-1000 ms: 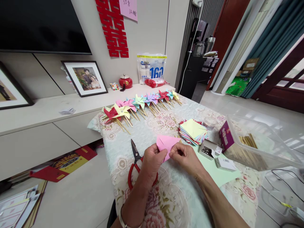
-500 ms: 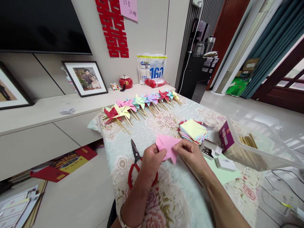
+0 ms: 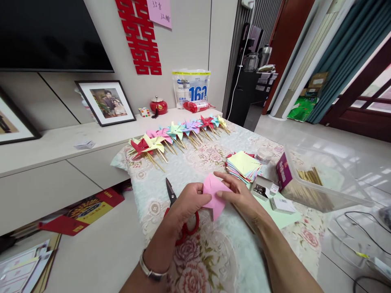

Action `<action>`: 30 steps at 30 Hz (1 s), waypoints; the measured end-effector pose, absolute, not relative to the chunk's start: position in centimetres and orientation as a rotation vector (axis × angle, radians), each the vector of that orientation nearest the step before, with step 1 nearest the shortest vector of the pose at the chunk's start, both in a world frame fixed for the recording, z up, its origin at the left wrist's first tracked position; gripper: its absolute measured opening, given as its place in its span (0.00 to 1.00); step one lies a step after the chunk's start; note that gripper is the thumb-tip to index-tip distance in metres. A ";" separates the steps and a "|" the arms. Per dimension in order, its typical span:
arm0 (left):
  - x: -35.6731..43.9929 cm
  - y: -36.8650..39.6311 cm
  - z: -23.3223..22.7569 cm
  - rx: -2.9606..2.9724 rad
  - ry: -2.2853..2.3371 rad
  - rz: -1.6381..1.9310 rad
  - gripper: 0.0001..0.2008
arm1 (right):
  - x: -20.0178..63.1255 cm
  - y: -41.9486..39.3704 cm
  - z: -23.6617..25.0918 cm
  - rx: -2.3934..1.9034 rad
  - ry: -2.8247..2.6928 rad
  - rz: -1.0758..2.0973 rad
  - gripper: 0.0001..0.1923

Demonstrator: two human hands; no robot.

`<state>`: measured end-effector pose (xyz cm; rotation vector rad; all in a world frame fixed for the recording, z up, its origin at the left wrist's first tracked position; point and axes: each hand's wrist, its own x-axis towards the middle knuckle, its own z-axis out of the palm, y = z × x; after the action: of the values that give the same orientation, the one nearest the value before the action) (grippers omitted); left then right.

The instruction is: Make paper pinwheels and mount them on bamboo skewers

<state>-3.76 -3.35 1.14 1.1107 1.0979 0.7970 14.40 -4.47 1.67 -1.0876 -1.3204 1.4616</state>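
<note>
Pink paper (image 3: 214,194) sits pinched between left hand (image 3: 187,200) and right hand (image 3: 241,198); uneven pull could tear it. Scissors (image 3: 179,211) lie underneath.

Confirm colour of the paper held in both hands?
Pink paper, pinched between the left hand and right hand; clearest in the head view.

Bare arms, one bracelet
Both forearms are unsleeved; a thin silver bracelet (image 3: 152,272) circles the left wrist, the right wrist unadorned.

Single head view, looking forward-down, close over table (image 3: 214,162).
</note>
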 end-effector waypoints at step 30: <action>-4.1 -1.8 4.5 1.214 1.125 0.873 0.17 | 14.5 -3.5 0.7 -1.107 -1.249 1.249 0.20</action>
<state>-4.06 -1.78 4.53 1.2138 1.1250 0.8727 14.51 -3.47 0.73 -1.1071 -1.2488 1.2490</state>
